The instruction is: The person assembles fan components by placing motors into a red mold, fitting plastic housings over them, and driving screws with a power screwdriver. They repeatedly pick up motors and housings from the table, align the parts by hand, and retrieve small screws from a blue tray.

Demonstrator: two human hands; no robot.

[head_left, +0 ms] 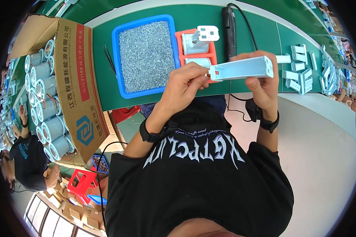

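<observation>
My right hand [264, 89] grips a long white plastic housing [243, 70], shaped like an open trough, with its thumb along the near side and the fingers behind it. Held level over the front edge of the table, the housing turns its hollow side toward me. At its left end, the fingertips of my left hand [187, 82] are pinched together on something small; a white bit and a dark reddish bit show there, too small to name. Just behind the hands is an orange-red fixture [179, 43] bearing white cylinders, one topped by a white bracket [207, 33].
A blue tray [115, 59] full of small screws stands left of the fixture, with black tweezers [109, 59] beside it. A black electric screwdriver [228, 31] lies behind my hands. White parts [300, 79] sit at right. A cardboard box [81, 130] of white cylinders and a co-worker [31, 158] are at left.
</observation>
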